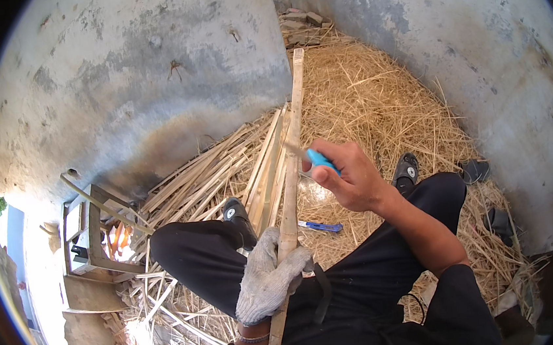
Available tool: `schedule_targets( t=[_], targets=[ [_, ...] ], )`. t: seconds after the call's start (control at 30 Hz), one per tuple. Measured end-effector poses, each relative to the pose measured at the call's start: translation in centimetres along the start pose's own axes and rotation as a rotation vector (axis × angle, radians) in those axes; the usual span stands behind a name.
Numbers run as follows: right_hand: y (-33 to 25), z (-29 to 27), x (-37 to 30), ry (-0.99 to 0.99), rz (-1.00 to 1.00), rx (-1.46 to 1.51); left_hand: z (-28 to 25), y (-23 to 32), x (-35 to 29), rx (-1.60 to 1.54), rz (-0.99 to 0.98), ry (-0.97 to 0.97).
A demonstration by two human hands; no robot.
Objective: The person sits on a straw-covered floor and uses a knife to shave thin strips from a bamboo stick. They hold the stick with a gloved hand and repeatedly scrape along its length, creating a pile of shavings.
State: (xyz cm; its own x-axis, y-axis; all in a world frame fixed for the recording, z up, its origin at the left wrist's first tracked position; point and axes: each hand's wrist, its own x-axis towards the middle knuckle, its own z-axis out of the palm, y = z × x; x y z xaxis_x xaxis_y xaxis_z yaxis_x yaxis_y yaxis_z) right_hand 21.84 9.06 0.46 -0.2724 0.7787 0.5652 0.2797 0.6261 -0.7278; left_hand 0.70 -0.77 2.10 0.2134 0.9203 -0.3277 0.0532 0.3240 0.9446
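My left hand (pixel 267 280), in a grey knitted glove, is wrapped round the lower part of a long bamboo strip (pixel 294 115). The strip runs from my lap up and away, leaning slightly right at its far end. In my bare right hand (pixel 354 177) is a knife with a light-blue handle (pixel 322 160). Its blade, blurred, points left toward the strip's middle; whether it touches the strip I cannot tell. A blue utility knife (pixel 321 226) lies on the straw between my legs.
Split bamboo strips (pixel 204 169) are piled at the left against a stained wall (pixel 149 65). Straw-like shavings (pixel 367 85) cover the floor ahead. A wooden frame (pixel 88 232) stands at far left. Dark shoes (pixel 499 224) lie at the right, and bricks (pixel 303 22) sit in the far corner.
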Motion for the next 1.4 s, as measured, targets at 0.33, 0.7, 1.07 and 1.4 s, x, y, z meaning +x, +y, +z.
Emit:
schedule_targets(
  t=[0.33, 0.7, 1.07, 1.4],
  targets=[
    [0.9, 1.0, -0.6, 0.013, -0.076, -0.537, -0.1, 0.0, -0.4, -0.178, -0.038, -0.114],
    [3.3, -2.0, 0.8, 0.212, -0.068, -0.285, -2.0, -1.2, -0.5, -0.313, 0.048, -0.109],
    [0.9, 1.1, -0.9, -0.146, -0.080, -0.196, -3.0, -2.8, 0.9, -0.972, -0.032, -0.335],
    [-0.8, 3.2, -1.0, -0.163, -0.113, -0.448, -1.5, -0.8, -0.6, -0.254, -0.056, 0.093]
  ],
)
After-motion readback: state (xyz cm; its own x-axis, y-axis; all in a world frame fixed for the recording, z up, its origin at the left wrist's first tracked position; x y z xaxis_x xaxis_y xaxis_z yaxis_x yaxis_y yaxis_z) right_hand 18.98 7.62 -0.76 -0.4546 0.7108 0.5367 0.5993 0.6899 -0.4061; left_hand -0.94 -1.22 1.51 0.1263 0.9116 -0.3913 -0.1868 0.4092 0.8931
